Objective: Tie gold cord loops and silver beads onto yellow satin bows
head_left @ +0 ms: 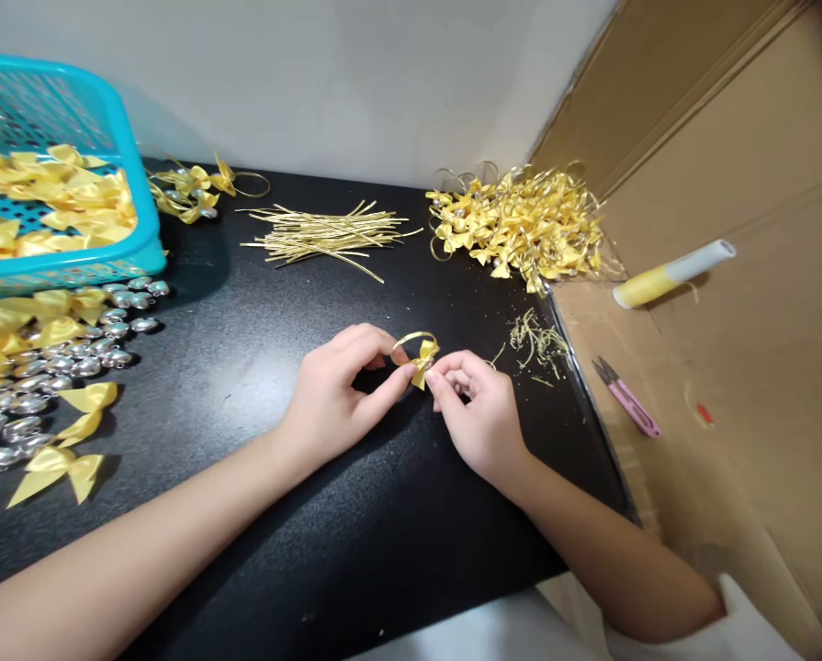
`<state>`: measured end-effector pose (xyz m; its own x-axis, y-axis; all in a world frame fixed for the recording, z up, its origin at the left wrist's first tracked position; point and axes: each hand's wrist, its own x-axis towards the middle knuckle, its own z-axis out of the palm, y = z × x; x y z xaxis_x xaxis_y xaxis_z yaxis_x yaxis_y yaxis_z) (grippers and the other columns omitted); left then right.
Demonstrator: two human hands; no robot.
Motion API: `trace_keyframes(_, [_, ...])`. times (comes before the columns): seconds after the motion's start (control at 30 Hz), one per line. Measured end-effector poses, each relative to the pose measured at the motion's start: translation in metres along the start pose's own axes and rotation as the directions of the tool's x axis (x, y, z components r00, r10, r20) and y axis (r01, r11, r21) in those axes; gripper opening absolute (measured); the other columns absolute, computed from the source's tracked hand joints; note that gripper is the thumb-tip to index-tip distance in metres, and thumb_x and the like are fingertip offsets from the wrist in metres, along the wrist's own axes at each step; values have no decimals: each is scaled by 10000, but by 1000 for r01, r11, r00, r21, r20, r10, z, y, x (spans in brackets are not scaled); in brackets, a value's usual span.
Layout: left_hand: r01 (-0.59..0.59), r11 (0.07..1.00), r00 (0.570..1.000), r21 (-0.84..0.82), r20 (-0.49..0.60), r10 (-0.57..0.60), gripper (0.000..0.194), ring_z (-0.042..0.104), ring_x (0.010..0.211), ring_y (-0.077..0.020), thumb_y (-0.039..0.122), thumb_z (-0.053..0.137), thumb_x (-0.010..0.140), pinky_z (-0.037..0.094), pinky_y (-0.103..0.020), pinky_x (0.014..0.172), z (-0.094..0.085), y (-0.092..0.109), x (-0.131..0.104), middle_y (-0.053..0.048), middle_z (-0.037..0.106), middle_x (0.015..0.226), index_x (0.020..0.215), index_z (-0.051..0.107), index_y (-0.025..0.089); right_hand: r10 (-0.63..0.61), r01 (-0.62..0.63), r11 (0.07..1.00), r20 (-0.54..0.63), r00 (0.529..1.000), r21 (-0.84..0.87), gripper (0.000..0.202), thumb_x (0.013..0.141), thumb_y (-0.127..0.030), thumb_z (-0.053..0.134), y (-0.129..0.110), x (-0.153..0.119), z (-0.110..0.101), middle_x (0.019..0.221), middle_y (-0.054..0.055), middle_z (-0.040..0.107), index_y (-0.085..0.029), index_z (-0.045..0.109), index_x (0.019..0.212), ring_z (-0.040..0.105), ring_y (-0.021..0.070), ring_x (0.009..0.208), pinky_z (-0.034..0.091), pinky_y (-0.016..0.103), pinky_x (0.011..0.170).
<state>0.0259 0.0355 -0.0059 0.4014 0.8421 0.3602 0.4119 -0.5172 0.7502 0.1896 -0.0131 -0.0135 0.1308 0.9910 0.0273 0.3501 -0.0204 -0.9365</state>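
Observation:
Near the middle of the black table, a small yellow ribbon bow point(424, 358) with a curved gold cord point(414, 337) is held between both hands. My left hand point(348, 386) pinches the bow's left side and the cord with thumb and fingertips. From the right, my right hand point(479, 404) pinches close to the bow's other side, its remaining fingers curled in. Whatever lies right between the right fingertips is too small to make out fully. Behind the hands lies a bundle of straight gold cords point(332, 234).
A turquoise basket point(139, 184) of yellow bows stands left, with silver beads point(39, 386) and loose bows point(86, 413) before it. Finished-looking looped bows point(521, 220) are heaped at back right. Cord scraps point(538, 344), pink thread snips point(627, 397) and a yellow-white tube point(676, 274) lie right.

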Motion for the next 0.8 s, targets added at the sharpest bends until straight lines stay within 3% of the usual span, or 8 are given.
trace_keyframes(0.1, [-127, 987, 992, 97, -5, 129, 97, 595, 741, -137, 170, 632, 861, 452, -250, 700, -2, 1, 2, -36, 653, 773, 771, 619, 138, -10, 10, 1000, 0, 1000, -7, 154, 877, -266, 555, 0, 0, 1, 530, -51, 502, -176, 549, 752, 450, 75, 471, 337, 216, 486])
trace_keyframes(0.27, [-156, 967, 987, 203, -8, 161, 125, 553, 683, -147, 204, 640, 842, 437, -271, 670, -1, 4, 3, -28, 639, 710, 742, 597, 142, -28, 28, 999, -8, 1000, -20, 141, 868, -243, 559, -1, -1, 1, 549, -45, 517, -170, 551, 746, 456, 70, 478, 354, 206, 491])
trace_keyframes(0.6, [-144, 873, 989, 465, 94, 113, 235, 540, 668, -196, 315, 594, 866, 418, -321, 632, -3, 15, 7, -43, 672, 682, 697, 639, 159, -119, 115, 989, -38, 992, -95, 135, 868, -190, 545, -2, -2, 3, 567, -37, 547, -172, 555, 735, 479, 68, 490, 383, 193, 511])
trace_keyframes(0.8, [-139, 853, 988, 504, 134, 82, 289, 558, 669, -203, 322, 553, 890, 407, -327, 630, -4, 14, 6, -46, 677, 661, 675, 654, 158, -115, 112, 990, -36, 993, -88, 134, 875, -191, 550, -1, -2, 4, 561, -41, 546, -169, 562, 743, 478, 64, 486, 379, 190, 509])
